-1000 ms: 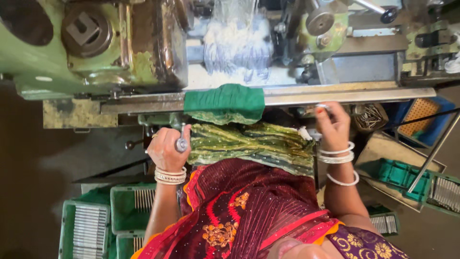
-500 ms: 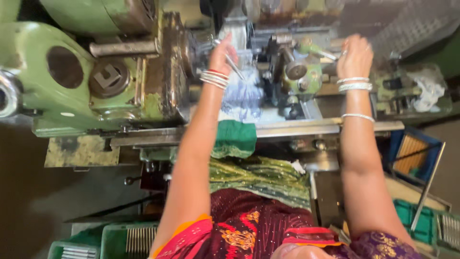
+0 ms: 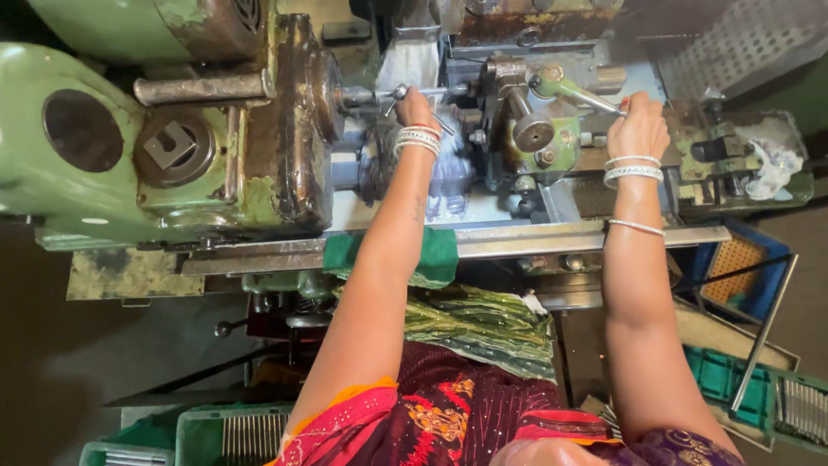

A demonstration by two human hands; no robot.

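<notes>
I stand at a green lathe (image 3: 103, 164) and reach over its bed. My left hand (image 3: 416, 110) is closed around a small metal part next to the chuck (image 3: 323, 95), at the spindle nose. My right hand (image 3: 638, 128) grips the metal lever handle (image 3: 586, 93) of the green turret (image 3: 535, 129) further right. Both wrists carry white bangles. A green cloth (image 3: 435, 255) hangs over the front rail under my left forearm.
Green crates (image 3: 233, 431) holding rows of metal rods stand on the floor at lower left, another (image 3: 802, 406) at lower right. A blue crate (image 3: 742, 276) sits under the machine's right end. A white rag (image 3: 768, 160) lies on the tailstock side.
Both hands rose from waist height near the lower handwheel up onto the machine; the left hand settled at the chuck, the right hand onto the turret lever.
</notes>
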